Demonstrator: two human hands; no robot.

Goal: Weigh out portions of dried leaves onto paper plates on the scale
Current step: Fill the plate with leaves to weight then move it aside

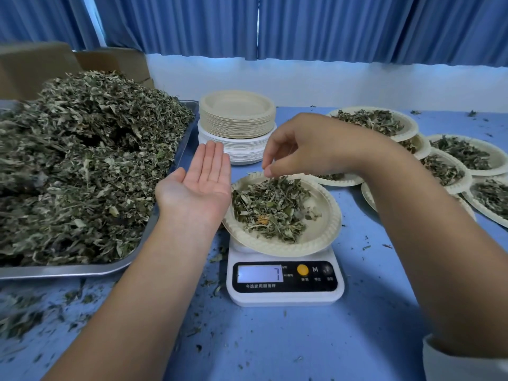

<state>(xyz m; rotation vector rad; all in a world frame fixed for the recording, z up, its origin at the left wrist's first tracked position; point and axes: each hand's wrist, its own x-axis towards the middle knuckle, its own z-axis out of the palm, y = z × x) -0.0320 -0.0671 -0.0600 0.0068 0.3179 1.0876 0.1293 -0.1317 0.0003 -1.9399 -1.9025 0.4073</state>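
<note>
One round paper plate (325, 215), cream-coloured with a crimped rim, is sitting on the white plastic scale (284, 296) at the centre of the frame. A loose, crumbly mound of dried leaves (270, 209), grey-green and curled, is lying in its shallow well. The right hand (308, 145) is hovering just above the plate's far rim. Its fingers (270, 160) are bunching downward with the tips pinched together, and whether any leaf is caught between them I cannot tell. The left hand (202, 185) is hanging palm-up just beside the plate's left rim, its fingers (213, 163) lying straight, close together and holding nothing.

Behind the scale, a tall stack of plates (237, 116) is standing, tan ones over white ones. A shiny metal tray (82, 270) is filling the left of the frame, carrying a big shaggy heap of leaves (82, 166). At the right, several filled plates (497, 160) are overlapping one another. Leaf crumbs are littering the smooth blue tabletop (302, 339). Pleated blue curtains (330, 26) are hanging across the top of the frame.
</note>
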